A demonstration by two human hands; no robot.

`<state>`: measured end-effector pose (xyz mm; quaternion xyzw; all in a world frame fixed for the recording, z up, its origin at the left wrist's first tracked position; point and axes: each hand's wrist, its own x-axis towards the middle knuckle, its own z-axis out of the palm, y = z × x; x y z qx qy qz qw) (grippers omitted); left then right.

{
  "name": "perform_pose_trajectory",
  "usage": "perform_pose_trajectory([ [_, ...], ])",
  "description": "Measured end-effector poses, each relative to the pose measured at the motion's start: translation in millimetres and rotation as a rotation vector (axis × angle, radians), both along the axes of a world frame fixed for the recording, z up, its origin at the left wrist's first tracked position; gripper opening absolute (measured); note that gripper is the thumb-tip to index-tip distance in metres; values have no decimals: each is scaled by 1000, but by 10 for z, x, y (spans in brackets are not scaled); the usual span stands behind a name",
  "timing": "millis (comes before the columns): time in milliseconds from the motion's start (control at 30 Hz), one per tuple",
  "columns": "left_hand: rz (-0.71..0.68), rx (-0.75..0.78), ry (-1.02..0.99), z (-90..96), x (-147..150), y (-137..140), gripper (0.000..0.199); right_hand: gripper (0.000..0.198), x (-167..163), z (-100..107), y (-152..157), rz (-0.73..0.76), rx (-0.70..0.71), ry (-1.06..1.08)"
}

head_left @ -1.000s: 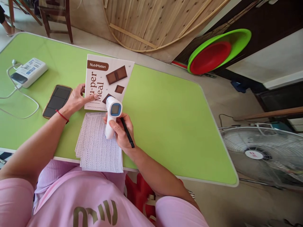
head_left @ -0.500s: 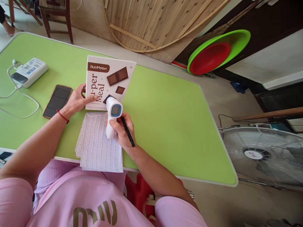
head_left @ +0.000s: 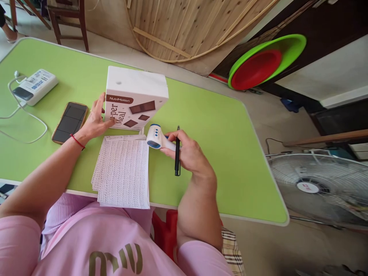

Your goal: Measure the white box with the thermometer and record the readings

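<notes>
A white NutriMotion box stands on the table with its top face showing. My left hand grips its left side, thumb across the front and fingers along the edge. My right hand is closed around the handle of a white and blue infrared thermometer, which lies tilted sideways, its head toward the box's lower right. A black pen is also held in that hand, crossing over the fingers. In front of the box lie handwritten paper sheets, stacked and slightly fanned.
A smartphone lies left of my left hand. Beyond it a white power bank trails a white cable. The green table has its right edge beside a standing fan. Green and red basins lean behind.
My right hand has moved right, away from the box front, turning the thermometer from upright to sideways. The box has tilted so its top face now shows, left hand still on it.
</notes>
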<state>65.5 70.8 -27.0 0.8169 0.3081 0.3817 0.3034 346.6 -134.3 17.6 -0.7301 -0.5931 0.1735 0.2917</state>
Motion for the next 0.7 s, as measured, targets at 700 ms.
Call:
perform_pose_trajectory([
  [700, -82, 140, 936, 399, 303, -716, 35, 24, -213, -103, 120, -60, 340, 28],
])
